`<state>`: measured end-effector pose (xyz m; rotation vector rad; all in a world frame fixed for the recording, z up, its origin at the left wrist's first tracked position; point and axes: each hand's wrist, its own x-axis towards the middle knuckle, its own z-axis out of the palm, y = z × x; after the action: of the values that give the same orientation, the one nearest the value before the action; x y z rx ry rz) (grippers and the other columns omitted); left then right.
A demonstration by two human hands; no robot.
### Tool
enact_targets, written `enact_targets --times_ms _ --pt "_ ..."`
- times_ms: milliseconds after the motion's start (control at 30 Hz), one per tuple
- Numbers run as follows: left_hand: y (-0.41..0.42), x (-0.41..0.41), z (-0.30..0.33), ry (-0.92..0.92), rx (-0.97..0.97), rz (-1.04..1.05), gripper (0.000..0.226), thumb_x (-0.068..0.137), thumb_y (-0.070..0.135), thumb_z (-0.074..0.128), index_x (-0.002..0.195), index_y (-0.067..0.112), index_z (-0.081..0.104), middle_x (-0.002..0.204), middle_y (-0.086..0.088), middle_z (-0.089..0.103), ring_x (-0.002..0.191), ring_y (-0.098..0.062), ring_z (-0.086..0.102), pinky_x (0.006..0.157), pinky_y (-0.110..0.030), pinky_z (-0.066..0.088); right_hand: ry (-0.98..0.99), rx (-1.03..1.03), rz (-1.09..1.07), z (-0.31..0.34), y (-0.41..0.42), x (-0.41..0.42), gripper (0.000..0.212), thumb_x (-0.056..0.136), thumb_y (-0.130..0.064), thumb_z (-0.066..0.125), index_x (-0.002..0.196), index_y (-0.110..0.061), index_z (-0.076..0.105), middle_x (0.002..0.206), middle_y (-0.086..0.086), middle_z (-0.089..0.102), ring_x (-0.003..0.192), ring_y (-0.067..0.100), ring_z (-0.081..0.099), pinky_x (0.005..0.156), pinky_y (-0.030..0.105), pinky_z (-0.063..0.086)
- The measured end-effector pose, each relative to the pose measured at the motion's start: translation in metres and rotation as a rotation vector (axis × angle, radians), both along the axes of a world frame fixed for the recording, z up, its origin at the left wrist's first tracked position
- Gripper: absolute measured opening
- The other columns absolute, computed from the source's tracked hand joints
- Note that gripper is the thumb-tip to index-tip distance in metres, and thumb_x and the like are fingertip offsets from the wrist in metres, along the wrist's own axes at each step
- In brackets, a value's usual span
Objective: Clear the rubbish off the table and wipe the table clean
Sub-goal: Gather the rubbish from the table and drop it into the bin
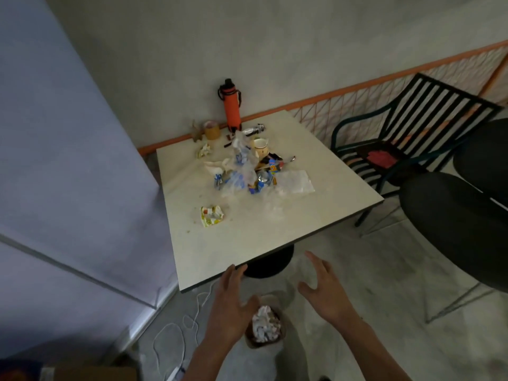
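rubbish (247, 171) heaped, items indistinct

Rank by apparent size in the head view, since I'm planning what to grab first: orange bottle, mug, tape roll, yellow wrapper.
1. orange bottle
2. yellow wrapper, though it lies nearer the camera, so this is unsure
3. mug and tape roll look alike; no ranking.

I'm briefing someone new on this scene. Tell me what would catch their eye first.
The orange bottle stands upright at the table's far edge against the wall. A heap of wrappers and plastic litters the middle of the white table. Both open, empty hands, left hand and right hand, hover over a small bin on the floor.
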<state>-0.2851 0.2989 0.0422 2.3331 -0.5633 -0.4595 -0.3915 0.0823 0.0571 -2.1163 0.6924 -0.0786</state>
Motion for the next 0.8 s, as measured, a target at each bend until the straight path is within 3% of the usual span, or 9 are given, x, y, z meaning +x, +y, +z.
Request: enact_targets --times_ms 167,333,400,567,633,800 --pt "-0.034 -0.012 0.004 0.011 0.025 0.067 0.073 0.092 0.04 0.069 0.153 0.04 0.03 0.165 0.004 0.017 0.151 -0.017 0.021 0.114 -0.034 0.035 -0.008 0.006 0.044 0.007 -0.04 -0.007 0.074 0.091 -0.024 0.067 0.152 -0.034 0.025 0.153 0.0 0.031 0.131 0.017 0.044 0.095 0.017 0.037" --pt "-0.077 -0.022 0.013 0.032 0.007 0.097 0.072 0.092 0.031 0.071 0.149 0.041 0.028 0.165 0.001 0.019 0.15 -0.019 0.026 0.112 -0.031 0.033 -0.006 0.008 0.069 0.013 -0.085 -0.012 0.075 0.089 -0.024 0.067 0.151 -0.037 0.026 0.151 -0.001 0.031 0.1 0.009 0.053 0.082 0.017 0.042" --pt "-0.091 -0.027 0.012 0.043 0.005 0.111 0.073 0.091 0.031 0.071 0.15 0.041 0.029 0.165 0.002 0.018 0.15 -0.019 0.028 0.114 -0.031 0.033 0.007 0.008 0.065 0.012 -0.099 -0.017 0.077 0.088 -0.024 0.068 0.151 -0.037 0.026 0.15 0.0 0.032 0.107 0.016 0.058 0.082 0.02 0.043" --pt "-0.123 -0.013 0.016 0.007 -0.066 0.077 0.079 0.087 0.029 0.074 0.136 0.065 0.023 0.163 0.011 0.016 0.146 -0.017 0.033 0.11 -0.033 0.041 -0.029 0.0 0.065 0.007 -0.133 -0.008 0.08 0.085 -0.025 0.072 0.15 -0.037 0.027 0.146 0.002 0.038 0.116 0.021 0.056 0.094 0.032 0.049" --pt "-0.137 0.001 0.018 -0.001 -0.07 0.078 0.081 0.086 0.029 0.074 0.136 0.066 0.022 0.163 0.014 0.013 0.146 -0.017 0.031 0.108 -0.031 0.04 -0.044 0.016 0.071 0.006 -0.145 0.002 0.08 0.085 -0.025 0.072 0.15 -0.039 0.026 0.145 0.0 0.038 0.122 0.023 0.053 0.097 0.034 0.048" --pt "-0.179 0.043 0.017 -0.044 0.018 0.065 0.087 0.087 0.041 0.072 0.148 0.059 0.014 0.164 0.019 0.001 0.146 -0.023 0.03 0.106 -0.042 0.043 -0.046 0.022 0.08 0.01 -0.174 0.04 0.077 0.088 -0.029 0.07 0.15 -0.042 0.026 0.147 -0.003 0.033 0.13 0.021 0.046 0.102 0.033 0.044"
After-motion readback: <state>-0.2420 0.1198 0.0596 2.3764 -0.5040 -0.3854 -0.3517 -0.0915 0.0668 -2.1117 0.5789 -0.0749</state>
